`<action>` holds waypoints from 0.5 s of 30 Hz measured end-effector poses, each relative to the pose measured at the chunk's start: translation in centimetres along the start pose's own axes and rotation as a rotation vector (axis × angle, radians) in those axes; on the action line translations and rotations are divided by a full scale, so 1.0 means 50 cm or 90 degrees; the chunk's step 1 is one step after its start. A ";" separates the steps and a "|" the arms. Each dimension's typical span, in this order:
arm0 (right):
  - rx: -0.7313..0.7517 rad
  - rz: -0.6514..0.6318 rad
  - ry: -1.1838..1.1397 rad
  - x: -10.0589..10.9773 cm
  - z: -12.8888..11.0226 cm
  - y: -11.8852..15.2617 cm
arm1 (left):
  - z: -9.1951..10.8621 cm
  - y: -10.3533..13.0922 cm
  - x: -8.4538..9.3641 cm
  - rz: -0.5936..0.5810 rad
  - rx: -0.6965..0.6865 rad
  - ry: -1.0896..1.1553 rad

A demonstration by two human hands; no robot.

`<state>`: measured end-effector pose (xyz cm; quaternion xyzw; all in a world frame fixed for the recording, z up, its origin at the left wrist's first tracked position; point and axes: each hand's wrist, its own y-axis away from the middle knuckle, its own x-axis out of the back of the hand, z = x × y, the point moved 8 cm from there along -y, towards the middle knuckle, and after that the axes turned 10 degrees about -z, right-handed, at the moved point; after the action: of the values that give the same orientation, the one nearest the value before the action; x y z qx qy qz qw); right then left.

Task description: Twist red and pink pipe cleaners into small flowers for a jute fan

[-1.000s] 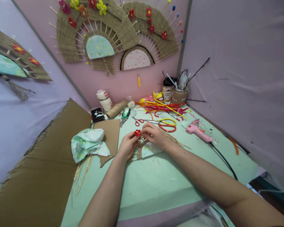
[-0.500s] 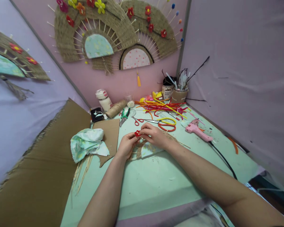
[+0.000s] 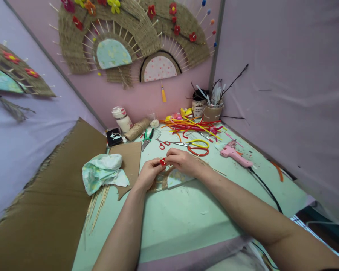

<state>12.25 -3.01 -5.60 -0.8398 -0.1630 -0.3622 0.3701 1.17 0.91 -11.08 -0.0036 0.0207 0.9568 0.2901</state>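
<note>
A small red flower (image 3: 163, 162) is pinched between the fingertips of my left hand (image 3: 149, 172) and my right hand (image 3: 181, 161). Both hands are closed on it, just above a woven fan (image 3: 175, 177) lying on the table. The fan has a pale blue-green half-circle centre and twine weaving, partly hidden under my hands and right wrist. Behind my hands lie a large pair of scissors (image 3: 198, 147) with yellow and red handles, a small red-handled pair of scissors (image 3: 164, 144) and green-handled pruners (image 3: 147, 140).
A pink glue gun (image 3: 236, 156) with a black cord rests at right. Pipe cleaners (image 3: 192, 127) pile at the back beside a pot of twigs (image 3: 213, 112). Cloth (image 3: 101, 173), cardboard (image 3: 131, 158) and thin sticks (image 3: 98, 209) lie at left, near a twine roll (image 3: 137, 130) and white bottle (image 3: 121, 118).
The view has shifted slightly, moving the scene a little left. Both hands keep the red flower between them, a touch lower over the fan.
</note>
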 end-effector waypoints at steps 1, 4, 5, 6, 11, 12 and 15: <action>-0.006 0.012 -0.018 0.003 0.003 0.000 | -0.002 -0.003 0.001 0.004 -0.008 0.015; -0.053 0.082 -0.096 0.019 0.020 0.002 | 0.004 -0.007 0.022 0.067 -0.072 0.023; -0.077 0.107 -0.120 0.024 0.027 0.002 | 0.011 -0.006 0.032 0.096 -0.101 -0.003; -0.104 0.127 -0.143 0.028 0.033 0.003 | 0.019 -0.004 0.038 0.119 -0.129 -0.041; -0.235 0.115 -0.323 0.002 0.063 0.007 | 0.053 0.005 0.035 0.134 -0.197 -0.203; -0.256 0.101 -0.366 -0.009 0.068 0.007 | 0.058 0.007 0.032 0.134 -0.202 -0.223; -0.289 0.074 -0.451 -0.033 0.077 0.009 | 0.065 0.011 0.023 0.141 -0.205 -0.257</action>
<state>13.24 -0.50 -8.83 -0.9804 -0.1487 -0.0562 0.1164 -0.07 1.21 -7.85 0.1435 -0.1894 0.9550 0.1774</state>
